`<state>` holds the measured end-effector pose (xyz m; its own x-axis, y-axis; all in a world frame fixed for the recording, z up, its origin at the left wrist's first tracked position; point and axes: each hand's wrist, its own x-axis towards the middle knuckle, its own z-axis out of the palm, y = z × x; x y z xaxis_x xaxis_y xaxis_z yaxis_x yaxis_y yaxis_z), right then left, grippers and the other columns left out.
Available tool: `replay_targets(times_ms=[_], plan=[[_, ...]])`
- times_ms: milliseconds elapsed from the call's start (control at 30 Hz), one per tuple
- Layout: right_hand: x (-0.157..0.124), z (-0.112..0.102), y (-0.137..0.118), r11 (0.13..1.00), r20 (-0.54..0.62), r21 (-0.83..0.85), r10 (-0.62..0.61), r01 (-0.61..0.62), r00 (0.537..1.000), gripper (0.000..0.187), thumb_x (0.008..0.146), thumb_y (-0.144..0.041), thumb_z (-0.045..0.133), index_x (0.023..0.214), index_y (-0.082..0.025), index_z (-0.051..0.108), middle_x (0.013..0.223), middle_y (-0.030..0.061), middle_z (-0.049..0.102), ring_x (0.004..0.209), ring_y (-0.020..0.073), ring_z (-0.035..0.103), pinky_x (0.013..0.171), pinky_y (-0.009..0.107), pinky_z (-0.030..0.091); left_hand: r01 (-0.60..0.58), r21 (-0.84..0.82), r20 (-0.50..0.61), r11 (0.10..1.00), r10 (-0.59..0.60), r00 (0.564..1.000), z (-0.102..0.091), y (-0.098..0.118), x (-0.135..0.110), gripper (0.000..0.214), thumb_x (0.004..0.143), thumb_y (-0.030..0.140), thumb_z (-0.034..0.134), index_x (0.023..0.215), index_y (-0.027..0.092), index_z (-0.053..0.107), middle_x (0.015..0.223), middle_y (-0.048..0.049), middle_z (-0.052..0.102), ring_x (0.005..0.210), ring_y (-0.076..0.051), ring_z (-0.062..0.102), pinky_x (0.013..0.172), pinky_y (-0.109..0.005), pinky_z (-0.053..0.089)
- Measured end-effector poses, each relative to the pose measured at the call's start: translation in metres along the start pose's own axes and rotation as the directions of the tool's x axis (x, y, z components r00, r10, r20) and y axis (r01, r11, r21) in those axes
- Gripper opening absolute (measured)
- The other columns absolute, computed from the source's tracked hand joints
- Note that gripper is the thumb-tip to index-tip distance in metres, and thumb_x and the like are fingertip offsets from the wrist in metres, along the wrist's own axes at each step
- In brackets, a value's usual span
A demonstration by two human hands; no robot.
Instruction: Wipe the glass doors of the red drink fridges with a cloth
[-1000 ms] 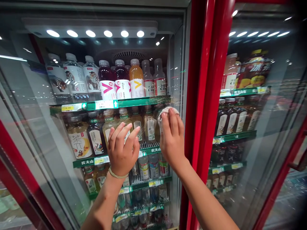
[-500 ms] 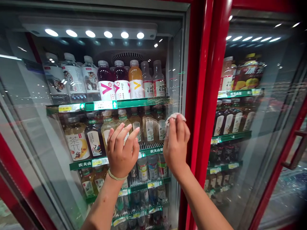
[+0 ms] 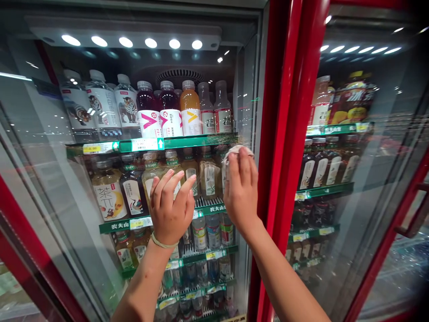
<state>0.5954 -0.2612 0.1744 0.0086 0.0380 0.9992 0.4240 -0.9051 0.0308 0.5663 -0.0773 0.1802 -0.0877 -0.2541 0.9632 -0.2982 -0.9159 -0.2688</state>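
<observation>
White cloth (image 3: 225,167) bunched in R hand (image 3: 241,197), against glass door (image 3: 246,127); L hand (image 3: 172,203) empty, fingers spread, contact w/ glass unclear. Behind: 茶π btl (image 3: 110,197), 东方树叶 btl (image 3: 151,166), "C10…" btl (image 3: 222,112) up top, green shelf strip (image 3: 119,226) reading "农夫山".

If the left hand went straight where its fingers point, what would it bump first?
Probably the glass door, before the bottles behind it. The left hand looks very close to that door and may even be touching it.
</observation>
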Motion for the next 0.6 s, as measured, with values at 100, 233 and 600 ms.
replay_targets(times_ms=[100,233,600], plan=[[-0.003,-0.001,-0.003,0.997,-0.041,-0.012,0.075,-0.075,0.996,0.075,0.100,-0.004,0.039,0.167,-0.024,0.013,0.172,0.0128,0.025,0.160,0.0308,0.022,0.124,0.057,0.039,0.005,-0.001,0.002,1.000,-0.005,1.000,0.000,0.000,0.000,0.044,0.086,0.011,0.068,0.128,0.023,0.066,0.128,-0.0095,0.067,0.135,-0.027,0.056,0.124,-0.051,0.037],[-0.007,0.000,-0.011,0.998,0.035,0.059,-0.041,0.039,0.999,0.077,0.098,-0.002,0.042,0.167,-0.022,0.012,0.170,0.0130,0.030,0.159,0.0286,0.023,0.125,0.052,0.039,0.003,-0.004,0.005,1.000,-0.003,1.000,0.000,-0.001,-0.001,0.044,0.086,0.012,0.068,0.128,0.023,0.066,0.129,-0.0103,0.067,0.136,-0.027,0.055,0.124,-0.051,0.036],[-0.005,0.003,-0.016,0.986,0.034,0.151,-0.076,0.070,0.997,0.076,0.100,-0.003,0.043,0.166,-0.029,0.015,0.166,0.0086,0.040,0.157,0.0239,0.031,0.125,0.049,0.040,0.008,-0.013,-0.002,1.000,-0.008,1.000,-0.001,0.000,0.000,0.043,0.086,0.011,0.067,0.127,0.022,0.067,0.128,-0.0104,0.067,0.136,-0.027,0.056,0.124,-0.051,0.037]])
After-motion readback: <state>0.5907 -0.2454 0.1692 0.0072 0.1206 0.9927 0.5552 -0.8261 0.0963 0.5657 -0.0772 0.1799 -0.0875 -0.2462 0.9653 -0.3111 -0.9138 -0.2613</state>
